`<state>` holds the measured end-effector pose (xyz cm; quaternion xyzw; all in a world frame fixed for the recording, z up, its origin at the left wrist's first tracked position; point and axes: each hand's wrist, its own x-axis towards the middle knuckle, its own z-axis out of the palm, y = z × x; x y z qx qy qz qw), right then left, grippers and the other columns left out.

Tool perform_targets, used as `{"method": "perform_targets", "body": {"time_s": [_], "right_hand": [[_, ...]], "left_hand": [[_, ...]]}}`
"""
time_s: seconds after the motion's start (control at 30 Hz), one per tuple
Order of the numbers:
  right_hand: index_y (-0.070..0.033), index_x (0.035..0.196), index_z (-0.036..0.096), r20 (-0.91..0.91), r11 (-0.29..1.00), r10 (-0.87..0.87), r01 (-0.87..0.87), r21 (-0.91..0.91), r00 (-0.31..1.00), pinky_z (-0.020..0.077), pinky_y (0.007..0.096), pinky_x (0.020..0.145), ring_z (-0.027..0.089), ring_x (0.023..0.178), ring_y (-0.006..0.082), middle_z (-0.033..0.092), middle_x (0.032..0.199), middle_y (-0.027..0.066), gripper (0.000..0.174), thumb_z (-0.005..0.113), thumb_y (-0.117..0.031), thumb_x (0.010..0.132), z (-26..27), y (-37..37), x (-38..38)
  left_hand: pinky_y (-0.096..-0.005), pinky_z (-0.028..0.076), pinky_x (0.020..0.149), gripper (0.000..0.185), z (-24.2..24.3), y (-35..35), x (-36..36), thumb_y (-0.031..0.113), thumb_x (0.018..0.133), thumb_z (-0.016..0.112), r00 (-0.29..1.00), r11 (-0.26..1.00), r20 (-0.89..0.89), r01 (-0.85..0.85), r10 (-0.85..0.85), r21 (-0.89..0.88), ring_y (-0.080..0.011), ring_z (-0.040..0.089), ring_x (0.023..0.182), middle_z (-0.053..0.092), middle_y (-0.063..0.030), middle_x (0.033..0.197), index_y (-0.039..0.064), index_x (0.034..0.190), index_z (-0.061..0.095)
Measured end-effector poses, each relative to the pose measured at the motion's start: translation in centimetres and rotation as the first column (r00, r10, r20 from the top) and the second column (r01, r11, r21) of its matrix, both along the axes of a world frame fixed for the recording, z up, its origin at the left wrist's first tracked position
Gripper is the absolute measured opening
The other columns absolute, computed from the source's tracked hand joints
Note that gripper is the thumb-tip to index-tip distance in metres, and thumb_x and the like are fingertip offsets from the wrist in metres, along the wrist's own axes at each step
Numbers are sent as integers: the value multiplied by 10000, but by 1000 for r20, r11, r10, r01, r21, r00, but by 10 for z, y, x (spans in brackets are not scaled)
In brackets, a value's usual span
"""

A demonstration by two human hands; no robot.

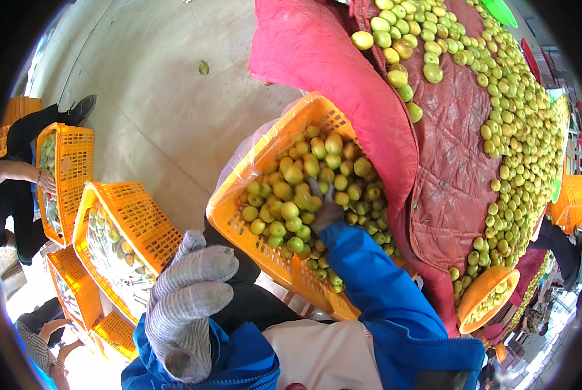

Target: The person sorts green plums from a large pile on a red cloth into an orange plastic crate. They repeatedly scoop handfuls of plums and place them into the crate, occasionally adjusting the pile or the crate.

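My right hand [326, 207], at the end of a blue sleeve, reaches down among green and yellowish round fruit [291, 209] in an orange plastic crate [252, 243]. Fruit lies around its fingers; whether it grips any cannot be told. A clear plastic liner [257, 141] hangs over the crate's far left edge. My left hand [188, 302], in a grey knit glove, is raised to the left of the crate with nothing visible in it. Its fingers are partly bent and stand apart from the thumb.
A red quilted cover [456, 195] on the right bears many more fruits [520, 161] and an orange basket [466, 312]. Its pink flap [330, 78] overlaps the crate. Filled orange crates [135, 214] stand on the left, near two other people. A leaf [204, 67] lies on the concrete floor [140, 83].
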<state>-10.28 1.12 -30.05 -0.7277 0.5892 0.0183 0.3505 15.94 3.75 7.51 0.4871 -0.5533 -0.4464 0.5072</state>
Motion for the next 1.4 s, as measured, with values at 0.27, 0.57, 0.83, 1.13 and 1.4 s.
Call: {"method": "perform_targets", "body": {"time_s": [0.27, 0.57, 0.83, 1.13, 1.4], "right_hand": [[-397, 1563, 244, -233, 978, 140, -172, -121, 962, 191, 615, 1180, 118, 1467, 530, 88, 1630, 229, 768, 619, -405, 893, 39, -90, 49], [-267, 1366, 555, -83, 857, 516, -514, 43, 853, 175, 711, 1136, 156, 1476, 480, 394, 1521, 65, 601, 683, -505, 830, 125, 28, 41], [-339, 1384, 524, -56, 950, 309, -305, 74, 949, 163, 732, 1120, 179, 1454, 526, 334, 1581, 49, 561, 675, -419, 850, 117, 143, -62], [-236, 1436, 494, -203, 947, 44, 25, 322, 978, 356, 533, 1152, 274, 1425, 528, 134, 1667, 66, 654, 678, -475, 857, 158, 184, -128], [-36, 1219, 646, 437, 760, -530, 636, -135, 727, 532, 335, 886, 685, 994, 249, 695, 1071, 160, 383, 753, -169, 877, 235, 125, -166]], "left_hand": [[-554, 233, 1176, 706, -4, -13, -3, 618, 1009, 334, 994, 996, 100, 32, -40, 78, -365, 623, 1155, 636, -263, 1196, 0, 1111, 661], [-520, 319, 1148, 805, -3, -1, -1, 670, 983, 349, 989, 997, 136, -71, 66, 33, -367, 600, 1196, 653, -226, 1231, -41, 1215, 646], [-441, 358, 1123, 710, -5, -5, -16, 559, 1055, 272, 954, 996, 290, -89, 78, 25, -288, 612, 1177, 682, -184, 1191, -16, 1174, 671], [-386, 445, 1036, 559, -23, -6, -13, 441, 1068, 400, 993, 984, 114, -25, 5, 178, -250, 647, 1102, 701, -162, 1161, -28, 1161, 690], [-337, 482, 967, 370, -22, -59, -30, 255, 1047, 535, 956, 995, 274, 100, -102, 20, -185, 627, 1063, 703, -139, 1119, -47, 1232, 640]]}}
